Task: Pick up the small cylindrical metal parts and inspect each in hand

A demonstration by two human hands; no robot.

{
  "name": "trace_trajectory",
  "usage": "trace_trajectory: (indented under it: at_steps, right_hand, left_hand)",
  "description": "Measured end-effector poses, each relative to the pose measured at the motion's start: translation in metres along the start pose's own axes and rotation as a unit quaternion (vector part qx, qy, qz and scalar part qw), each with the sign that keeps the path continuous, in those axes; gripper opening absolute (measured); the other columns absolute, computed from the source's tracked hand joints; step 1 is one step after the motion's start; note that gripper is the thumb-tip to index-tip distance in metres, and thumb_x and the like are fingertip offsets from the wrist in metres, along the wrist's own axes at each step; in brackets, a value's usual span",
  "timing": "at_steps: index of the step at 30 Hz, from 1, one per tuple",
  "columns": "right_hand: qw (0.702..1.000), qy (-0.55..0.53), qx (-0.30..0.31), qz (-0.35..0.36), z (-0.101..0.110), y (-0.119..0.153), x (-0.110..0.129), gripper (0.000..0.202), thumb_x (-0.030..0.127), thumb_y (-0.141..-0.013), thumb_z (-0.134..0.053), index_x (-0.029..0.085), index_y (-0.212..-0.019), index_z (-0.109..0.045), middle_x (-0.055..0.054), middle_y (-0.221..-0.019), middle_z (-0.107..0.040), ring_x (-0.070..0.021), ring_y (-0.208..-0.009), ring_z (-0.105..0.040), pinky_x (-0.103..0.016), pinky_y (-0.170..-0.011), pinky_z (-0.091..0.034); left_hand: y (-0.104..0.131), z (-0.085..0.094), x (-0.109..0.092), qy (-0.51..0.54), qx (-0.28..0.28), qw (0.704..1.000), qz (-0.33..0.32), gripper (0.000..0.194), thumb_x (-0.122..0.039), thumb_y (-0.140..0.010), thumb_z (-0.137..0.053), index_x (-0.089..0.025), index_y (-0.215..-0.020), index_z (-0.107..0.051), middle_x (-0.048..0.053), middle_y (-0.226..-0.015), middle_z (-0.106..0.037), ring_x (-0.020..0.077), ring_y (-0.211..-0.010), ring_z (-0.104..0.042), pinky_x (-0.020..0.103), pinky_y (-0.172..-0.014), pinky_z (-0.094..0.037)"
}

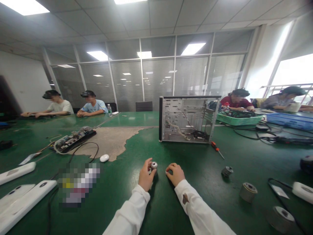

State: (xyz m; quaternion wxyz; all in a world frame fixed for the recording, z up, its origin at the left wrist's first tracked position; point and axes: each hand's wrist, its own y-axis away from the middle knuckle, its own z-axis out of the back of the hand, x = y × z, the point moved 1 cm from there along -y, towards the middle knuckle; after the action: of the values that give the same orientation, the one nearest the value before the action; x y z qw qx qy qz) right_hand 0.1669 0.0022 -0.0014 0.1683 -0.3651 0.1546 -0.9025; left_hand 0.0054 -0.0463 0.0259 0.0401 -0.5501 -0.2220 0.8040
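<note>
Grey metal cylinder (154,165) stands upright in the L hand (146,178), thumb on one side & fingers on the other, closed to its width; can't tell if its base meets the green table (137,148). R hand (175,174) is just right of it, apart, fingers curled twd the thumb (can't tell if anything small is pinched there). Left of the grip & a bit beyond: small white rounded object (104,158). Right of it, approx. level: small metal part (227,171). Beyond, slightly right: open PC case (181,114), w/ screwdriver (217,149) near its corner. Farther off left: circuit board (74,139).
</note>
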Motion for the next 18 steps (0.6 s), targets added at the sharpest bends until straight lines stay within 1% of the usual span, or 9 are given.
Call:
trace_trajectory:
  at_steps: [2, 5, 7, 12, 18]
  right_hand:
    - [0.999, -0.047, -0.010, -0.015, 0.001, -0.002, -0.002, 0.007, 0.019, -0.059, -0.058, 0.022, -0.063, -0.062, -0.004, -0.082, -0.058, -0.0194, -0.081, -0.051, -0.031, -0.070, -0.037]
    - [0.987, -0.145, -0.042, -0.059, 0.004, -0.006, -0.009, 0.012, 0.023, -0.060, -0.055, 0.021, -0.069, -0.063, -0.004, -0.078, -0.059, -0.0171, -0.072, -0.053, -0.030, -0.069, -0.040]
    - [0.979, -0.176, -0.056, -0.085, 0.006, -0.010, -0.014, 0.016, 0.027, -0.062, -0.052, 0.020, -0.072, -0.063, -0.003, -0.075, -0.060, -0.0166, -0.068, -0.055, -0.030, -0.068, -0.042]
    - [0.976, -0.185, -0.054, -0.098, 0.005, -0.014, -0.022, 0.020, 0.029, -0.061, -0.050, 0.020, -0.073, -0.063, -0.003, -0.074, -0.062, -0.0174, -0.067, -0.056, -0.032, -0.068, -0.043]
    - [0.977, -0.189, -0.047, -0.086, 0.003, -0.011, -0.017, 0.018, 0.026, -0.058, -0.051, 0.021, -0.072, -0.062, -0.002, -0.075, -0.061, -0.0172, -0.068, -0.056, -0.032, -0.069, -0.043]
  left_hand:
    - [0.000, -0.001, 0.000, 0.003, 0.000, 1.000, 0.001, 0.046, -0.012, -0.066, -0.052, -0.019, -0.111, -0.042, 0.006, -0.099, -0.056, 0.0157, -0.088, -0.055, 0.032, -0.079, -0.042]
    - [0.001, -0.001, 0.002, 0.011, 0.002, 1.000, 0.008, 0.048, -0.012, -0.066, -0.052, -0.019, -0.112, -0.040, 0.007, -0.101, -0.054, 0.0158, -0.089, -0.055, 0.032, -0.079, -0.042]
    - [0.001, -0.002, 0.005, 0.019, 0.004, 1.000, 0.014, 0.051, -0.010, -0.064, -0.053, -0.018, -0.112, -0.040, 0.007, -0.101, -0.053, 0.0158, -0.089, -0.054, 0.031, -0.078, -0.043]
    - [0.000, -0.004, 0.011, 0.032, 0.008, 0.999, 0.026, 0.055, -0.003, -0.059, -0.051, -0.017, -0.111, -0.040, 0.007, -0.099, -0.053, 0.0158, -0.089, -0.054, 0.029, -0.076, -0.043]
    - [0.000, -0.005, 0.009, 0.033, 0.004, 0.999, 0.036, 0.054, 0.001, -0.057, -0.049, -0.017, -0.108, -0.043, 0.006, -0.097, -0.054, 0.0153, -0.088, -0.053, 0.029, -0.076, -0.043]
